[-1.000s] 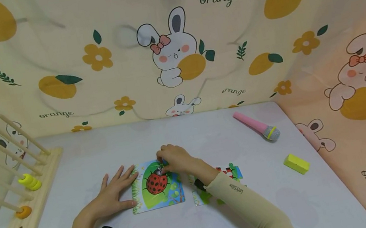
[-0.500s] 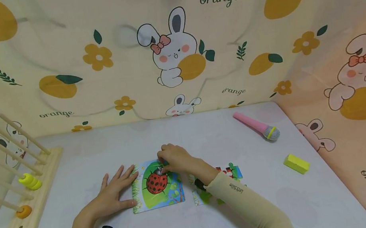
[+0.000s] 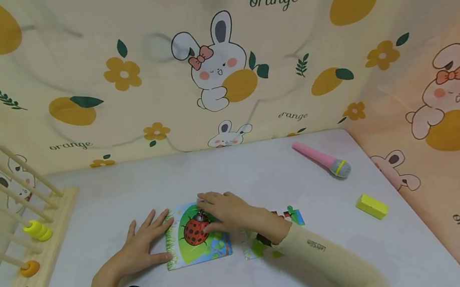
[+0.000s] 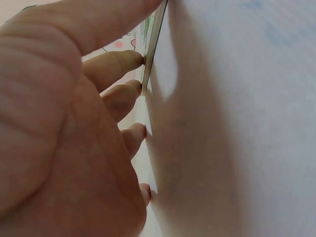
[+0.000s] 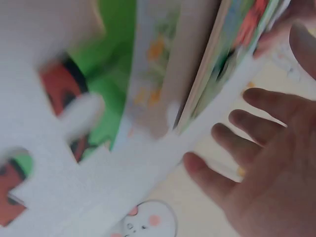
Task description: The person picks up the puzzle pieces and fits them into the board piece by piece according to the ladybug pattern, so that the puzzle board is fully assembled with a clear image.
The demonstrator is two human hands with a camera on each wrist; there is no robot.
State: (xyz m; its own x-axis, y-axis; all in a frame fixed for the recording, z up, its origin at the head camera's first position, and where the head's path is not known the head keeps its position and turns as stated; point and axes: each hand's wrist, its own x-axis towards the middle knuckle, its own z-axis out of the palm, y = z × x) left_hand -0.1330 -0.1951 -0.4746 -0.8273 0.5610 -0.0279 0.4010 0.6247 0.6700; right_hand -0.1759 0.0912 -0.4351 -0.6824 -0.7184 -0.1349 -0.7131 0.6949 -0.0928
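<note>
Ladybug puzzle (image 3: pixel 191 255) flat on bench (image 3: pixel 128 191), printed bug (image 3: pixel 194 232) slanting lengthwise, head far-right; left hand (image 3: pixel 141 244) touches left edge, fingers spread; right hand (image 3: pixel 231 209) above, fingers loosely extended.

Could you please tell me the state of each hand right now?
Left hand: open, touching the ladybug puzzle's edge.
Right hand: open, over the ladybug puzzle, holding nothing.

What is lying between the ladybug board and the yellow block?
In the head view, puzzle pieces lie beside the ladybug board, partly hidden by the right arm; from there to the yellow block, the white table is bare.
</note>
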